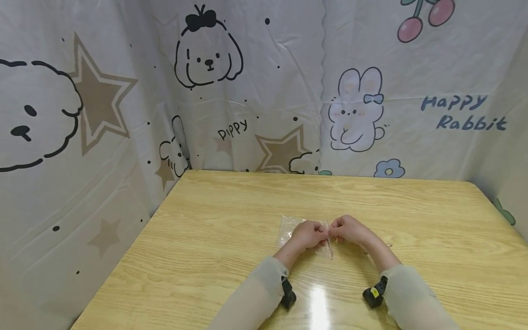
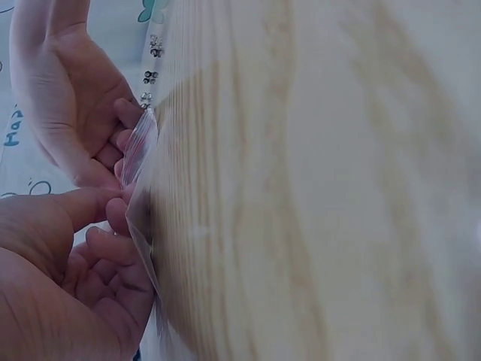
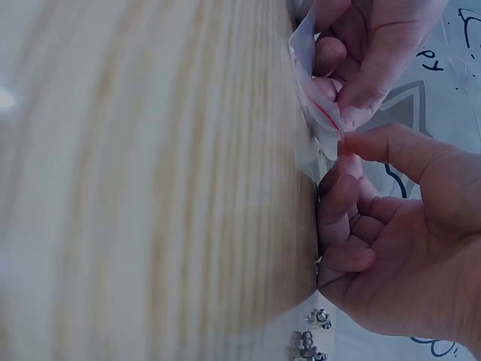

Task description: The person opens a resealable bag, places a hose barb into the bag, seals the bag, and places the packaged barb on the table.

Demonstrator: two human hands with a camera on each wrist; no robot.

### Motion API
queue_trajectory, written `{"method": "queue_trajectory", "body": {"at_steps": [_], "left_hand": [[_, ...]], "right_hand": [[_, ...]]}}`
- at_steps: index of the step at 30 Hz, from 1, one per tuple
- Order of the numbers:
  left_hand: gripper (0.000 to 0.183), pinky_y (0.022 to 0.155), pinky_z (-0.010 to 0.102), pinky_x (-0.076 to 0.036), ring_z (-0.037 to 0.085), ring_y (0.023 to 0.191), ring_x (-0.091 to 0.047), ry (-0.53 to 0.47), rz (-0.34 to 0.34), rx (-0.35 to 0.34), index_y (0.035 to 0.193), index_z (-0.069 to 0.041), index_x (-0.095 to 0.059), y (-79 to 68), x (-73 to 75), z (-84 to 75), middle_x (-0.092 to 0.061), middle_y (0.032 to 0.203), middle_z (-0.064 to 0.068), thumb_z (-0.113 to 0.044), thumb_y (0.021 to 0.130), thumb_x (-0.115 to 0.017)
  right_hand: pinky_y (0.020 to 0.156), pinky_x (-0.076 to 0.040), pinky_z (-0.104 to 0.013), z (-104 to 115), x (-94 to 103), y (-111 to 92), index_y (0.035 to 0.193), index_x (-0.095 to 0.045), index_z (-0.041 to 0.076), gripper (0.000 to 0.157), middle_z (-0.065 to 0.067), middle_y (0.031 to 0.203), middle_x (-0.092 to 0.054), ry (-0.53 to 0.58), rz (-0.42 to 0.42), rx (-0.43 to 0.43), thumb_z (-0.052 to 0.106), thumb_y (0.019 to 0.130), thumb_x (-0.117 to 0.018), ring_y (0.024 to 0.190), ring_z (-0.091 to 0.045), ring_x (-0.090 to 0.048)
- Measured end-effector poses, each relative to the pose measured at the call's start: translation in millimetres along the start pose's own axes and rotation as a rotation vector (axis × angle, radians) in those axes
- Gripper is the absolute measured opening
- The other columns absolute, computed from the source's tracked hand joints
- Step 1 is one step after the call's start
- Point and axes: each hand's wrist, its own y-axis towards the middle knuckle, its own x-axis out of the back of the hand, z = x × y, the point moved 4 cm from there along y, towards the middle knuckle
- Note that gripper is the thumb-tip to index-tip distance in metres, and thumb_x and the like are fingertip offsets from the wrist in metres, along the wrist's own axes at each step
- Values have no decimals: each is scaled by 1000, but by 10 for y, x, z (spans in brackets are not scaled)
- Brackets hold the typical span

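1. I see 1 clear, crinkled plastic bag (image 1: pixel 286 230), shiny, with a red line (image 3: pixel 325 113) along 1 edge.
2. I find it on the wooden table (image 1: pixel 222 238), that edge facing right, pinched near its middle and raised.

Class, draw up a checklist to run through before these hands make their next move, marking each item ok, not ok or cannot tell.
1. Left hand pinches the clear bag at its edge: ok.
2. Right hand pinches that same edge: ok.
3. Red line along the edge shows where the hands should work: ok.
4. Bag's mouth is parted: cannot tell; fingers cover it.
5. Small metal parts are inside the bag: not ok; those visible lie outside it, on the table.
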Motion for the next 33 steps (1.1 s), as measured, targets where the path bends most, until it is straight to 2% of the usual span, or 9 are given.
{"method": "queue_trajectory", "body": {"at_steps": [7,14,20,24,29,33], "left_hand": [[19,49,17,-32,6,52,-42,-23,-6,-8,77,-8,-67,-10,4,11,-71,70,2,-19,93,-65],[23,48,20,-33,9,53,-44,-60,63,22,76,-9,-66,-37,26,2,-61,66,-1,-25,92,-68],[24,49,18,-34,6,54,-46,-24,65,19,73,-8,-66,-47,25,-17,-64,65,-2,-22,92,-69],[22,50,17,-35,6,55,-47,-37,70,30,75,-7,-67,-47,26,-12,-68,68,1,-19,93,-67],[21,50,18,-34,7,55,-46,-38,78,48,75,-7,-64,-32,28,1,-61,66,-1,-17,94,-64],[19,50,18,-33,8,55,-44,2,68,14,74,-6,-63,-54,49,-13,-57,64,-2,-10,92,-61]], "right_hand": [[60,-37,-28,-10,11,10,89,-70,-4,23,0,70,-55,-37,-16,15,15,95,-59,65,-14,-45],[58,-36,-25,9,9,9,89,-71,-6,25,1,70,-52,-40,-3,29,12,96,-57,61,-12,-40],[62,-39,-27,13,5,-2,90,-70,-7,23,0,76,-55,-33,5,32,11,97,-57,68,-14,-44],[64,-40,-27,8,5,-4,89,-69,-6,22,0,77,-54,-11,8,32,12,97,-58,71,-14,-46],[63,-40,-26,-4,10,6,85,-66,-4,23,1,73,-51,-1,6,25,13,98,-57,69,-13,-46],[63,-39,-26,-12,3,5,83,-64,-3,24,1,73,-50,-7,6,14,14,99,-57,69,-13,-45]]}}
